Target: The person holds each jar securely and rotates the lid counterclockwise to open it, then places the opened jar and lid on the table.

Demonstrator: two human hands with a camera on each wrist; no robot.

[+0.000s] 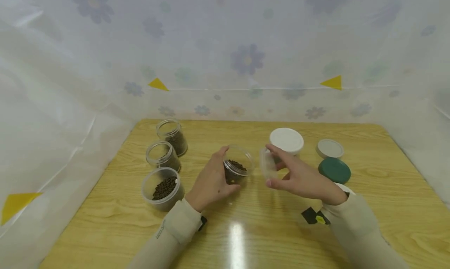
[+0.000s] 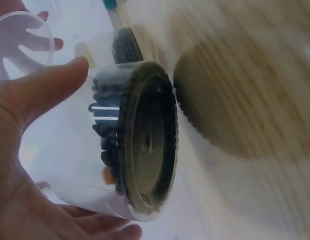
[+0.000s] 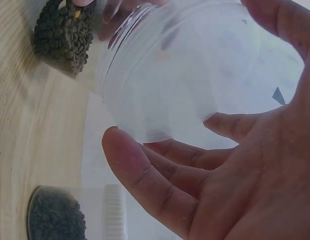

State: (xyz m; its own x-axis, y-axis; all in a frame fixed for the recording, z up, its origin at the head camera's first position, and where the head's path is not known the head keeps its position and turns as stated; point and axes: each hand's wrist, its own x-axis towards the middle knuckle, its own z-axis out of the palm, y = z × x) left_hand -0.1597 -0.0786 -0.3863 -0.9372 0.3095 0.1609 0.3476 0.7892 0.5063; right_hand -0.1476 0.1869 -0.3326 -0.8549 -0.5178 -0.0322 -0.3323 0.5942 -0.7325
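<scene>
My left hand (image 1: pixel 211 179) grips a clear round jar (image 1: pixel 237 178) part filled with dark brown bean-like pieces (image 1: pixel 235 165). In the left wrist view the jar's base (image 2: pixel 152 142) appears raised off the tabletop, and a small orange bit (image 2: pixel 109 175) shows among the pieces. To its right, my right hand (image 1: pixel 299 175) pinches a translucent lid (image 1: pixel 268 165) between thumb and fingers. The lid stands on edge, facing the jar's open mouth but apart from it. In the right wrist view the lid (image 3: pixel 170 75) covers part of the jar behind it.
Three lidless clear containers of brown pieces stand at left: a back jar (image 1: pixel 172 138), a middle jar (image 1: pixel 163 157) and a wider front tub (image 1: pixel 163 189). A white-lidded container (image 1: pixel 286 140) is behind my right hand. A grey lid (image 1: pixel 329 148), green lid (image 1: pixel 334 170) and partly hidden white lid (image 1: pixel 345 188) lie right.
</scene>
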